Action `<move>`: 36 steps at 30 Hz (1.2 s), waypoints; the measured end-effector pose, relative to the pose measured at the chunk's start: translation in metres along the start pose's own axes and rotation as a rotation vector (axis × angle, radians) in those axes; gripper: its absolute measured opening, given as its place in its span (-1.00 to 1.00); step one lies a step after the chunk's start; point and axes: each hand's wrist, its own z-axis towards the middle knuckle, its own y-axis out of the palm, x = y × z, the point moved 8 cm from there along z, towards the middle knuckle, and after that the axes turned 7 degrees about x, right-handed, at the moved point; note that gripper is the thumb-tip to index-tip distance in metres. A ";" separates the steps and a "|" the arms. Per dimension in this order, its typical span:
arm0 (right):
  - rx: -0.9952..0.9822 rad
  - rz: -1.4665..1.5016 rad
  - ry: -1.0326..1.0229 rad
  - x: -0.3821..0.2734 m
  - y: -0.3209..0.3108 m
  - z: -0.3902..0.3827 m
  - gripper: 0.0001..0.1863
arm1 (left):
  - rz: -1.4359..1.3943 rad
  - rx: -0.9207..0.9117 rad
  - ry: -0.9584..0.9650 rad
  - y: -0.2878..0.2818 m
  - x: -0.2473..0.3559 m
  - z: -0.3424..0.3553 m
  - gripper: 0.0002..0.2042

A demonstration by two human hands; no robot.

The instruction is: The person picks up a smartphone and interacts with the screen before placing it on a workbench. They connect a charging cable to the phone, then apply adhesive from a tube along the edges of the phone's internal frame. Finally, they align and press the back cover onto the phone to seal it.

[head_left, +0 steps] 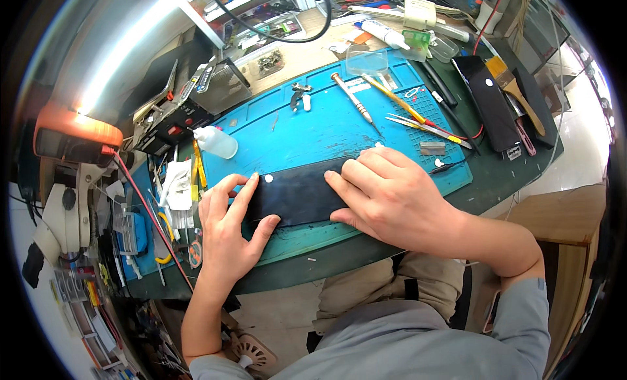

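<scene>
A black smartphone [297, 196] with a small white round sticker lies lengthwise on the near part of the blue work mat [258, 135], its dark face up. My left hand [228, 230] grips its left end, fingertips on the far edge and thumb at the near edge. Over the right end is my right hand [398, 190], with bent fingers on the phone and the thumb along the near edge. That hand hides the right end. Beyond the phone lie a screwdriver [354, 100], a small black-and-silver clamp [301, 98] and yellow-handled tweezers [428, 130].
A white squeeze bottle [216, 142] stands at the mat's left. An orange multimeter [77, 135] with a red lead is farther left. Another dark phone [486, 102] and a wooden brush [519, 96] lie at the right. A clear plastic box [366, 60] sits at the back.
</scene>
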 end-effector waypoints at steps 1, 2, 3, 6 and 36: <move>0.004 -0.003 0.014 -0.001 0.000 0.001 -0.56 | -0.002 0.002 0.004 -0.001 -0.001 -0.001 -0.44; 0.008 -0.005 0.027 0.000 0.000 0.000 -0.52 | -0.004 0.005 0.008 -0.002 -0.001 -0.002 -0.43; 0.012 -0.007 0.039 0.000 -0.001 0.000 -0.47 | -0.006 0.007 0.011 -0.002 -0.001 -0.003 -0.43; 0.051 0.008 0.041 -0.001 0.000 -0.003 -0.45 | 0.076 0.001 0.052 -0.004 -0.002 -0.010 -0.44; 0.019 -0.153 -0.025 -0.019 -0.002 -0.001 -0.41 | -0.058 0.233 0.035 -0.043 -0.004 -0.044 -0.80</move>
